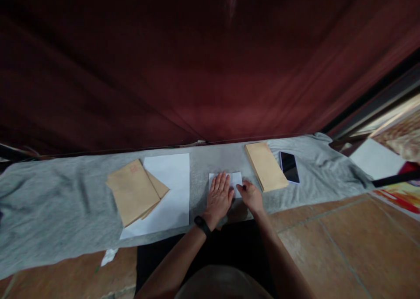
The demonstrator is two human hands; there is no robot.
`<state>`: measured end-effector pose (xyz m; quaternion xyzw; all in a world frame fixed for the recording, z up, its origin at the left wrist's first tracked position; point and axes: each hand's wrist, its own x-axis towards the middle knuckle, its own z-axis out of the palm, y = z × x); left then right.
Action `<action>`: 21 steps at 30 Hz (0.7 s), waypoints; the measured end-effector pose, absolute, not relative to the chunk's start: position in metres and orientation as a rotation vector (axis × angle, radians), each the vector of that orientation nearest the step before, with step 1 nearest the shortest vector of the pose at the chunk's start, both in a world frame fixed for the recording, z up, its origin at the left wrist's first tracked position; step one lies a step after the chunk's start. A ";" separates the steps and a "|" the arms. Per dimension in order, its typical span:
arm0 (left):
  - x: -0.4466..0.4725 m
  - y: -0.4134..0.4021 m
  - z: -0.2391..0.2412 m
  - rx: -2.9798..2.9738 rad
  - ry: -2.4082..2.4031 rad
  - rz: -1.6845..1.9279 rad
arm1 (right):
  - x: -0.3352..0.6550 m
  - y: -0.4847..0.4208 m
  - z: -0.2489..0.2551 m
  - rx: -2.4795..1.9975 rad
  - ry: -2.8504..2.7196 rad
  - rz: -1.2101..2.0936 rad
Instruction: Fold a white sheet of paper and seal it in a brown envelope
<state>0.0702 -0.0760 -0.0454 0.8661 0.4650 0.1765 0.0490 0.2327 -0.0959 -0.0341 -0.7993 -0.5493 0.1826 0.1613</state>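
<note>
A small folded sheet of white paper (235, 177) lies on the grey cloth in front of me. My left hand (219, 195), with a black band at the wrist, rests flat on its left part, fingers stretched out. At the paper's right edge is my right hand (251, 196), its fingers curled and the thumb side gripping the edge. Just beyond that hand sits a stack of brown envelopes (266, 167). More brown envelopes (134, 189) are fanned out to the left, partly covering large white sheets (173, 178).
A phone (289, 167) lies right of the envelope stack. The grey cloth (59, 202) covers the long, narrow surface, with a dark red curtain (197, 71) behind. On the tiled floor (344, 242) at lower left is a crumpled white scrap (109, 256).
</note>
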 end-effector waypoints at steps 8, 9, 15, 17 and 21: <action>0.071 -0.073 -0.051 2.630 1.454 0.447 | 0.230 -0.097 -0.028 -2.349 -1.600 0.514; 0.070 -0.073 -0.052 2.618 1.471 0.457 | 0.230 -0.097 -0.028 -2.348 -1.603 0.518; 0.059 -0.077 -0.053 2.570 1.563 0.525 | 0.230 -0.099 -0.029 -2.349 -1.608 0.502; 0.055 -0.079 -0.051 2.563 1.594 0.494 | 0.230 -0.099 -0.028 -2.347 -1.601 0.507; 0.049 -0.083 -0.044 2.541 1.659 0.370 | 0.229 -0.099 -0.024 -2.386 -1.592 0.544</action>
